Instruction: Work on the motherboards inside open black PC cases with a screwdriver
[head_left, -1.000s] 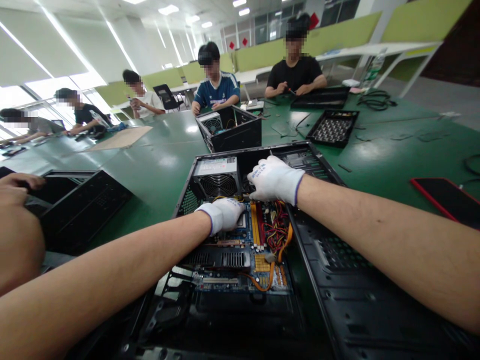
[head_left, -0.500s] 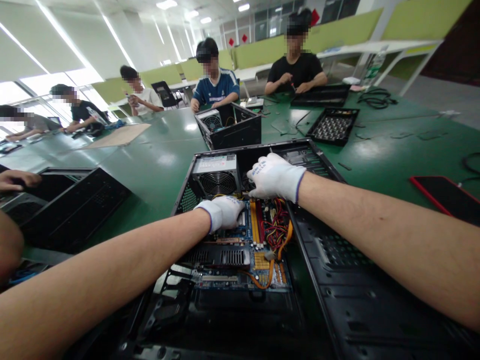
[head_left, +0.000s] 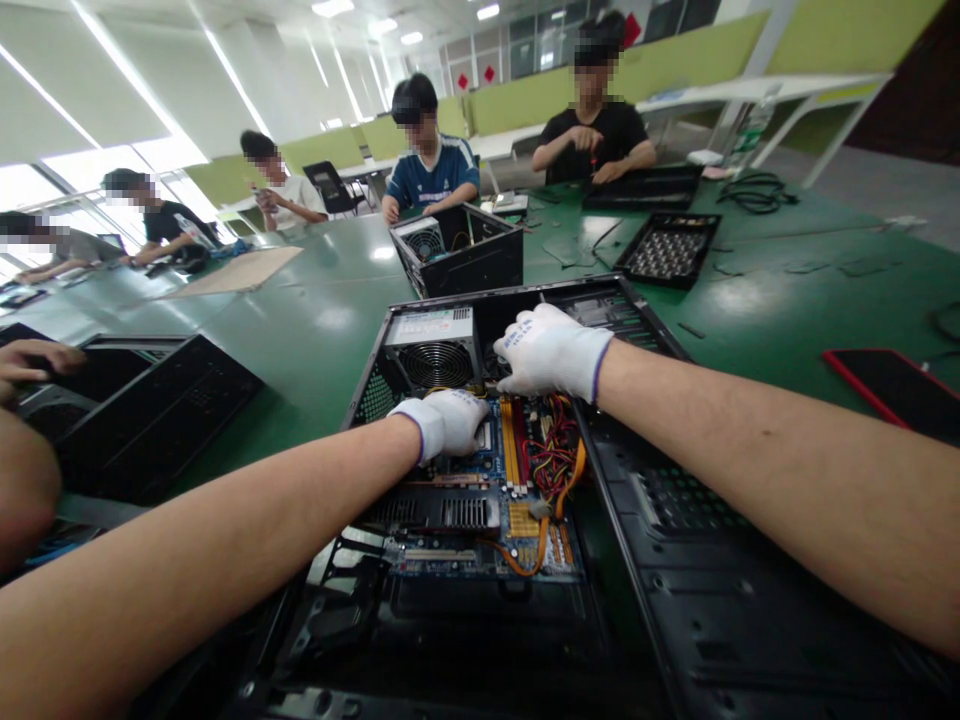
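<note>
An open black computer case lies before me with a blue motherboard inside. My left hand, in a white glove, reaches down to the board beside the square CPU socket area. Its fingers are curled and their tips hidden. Just above the yellow and red memory slots, my gloved right hand has its fingers bent inward next to a dark round part by the power supply. What lies between its fingers is hidden. Red, yellow and black cables bunch to the right of the slots.
Beyond my case stands another open computer case. A black tray-like panel lies at the back right, and a red-edged black device at right. On the left, a co-worker's hand rests over another case. Several people sit around the green table.
My hands stay almost in place over the board. Across the table, the person in black has raised one hand, which holds a red-handled tool upright.
</note>
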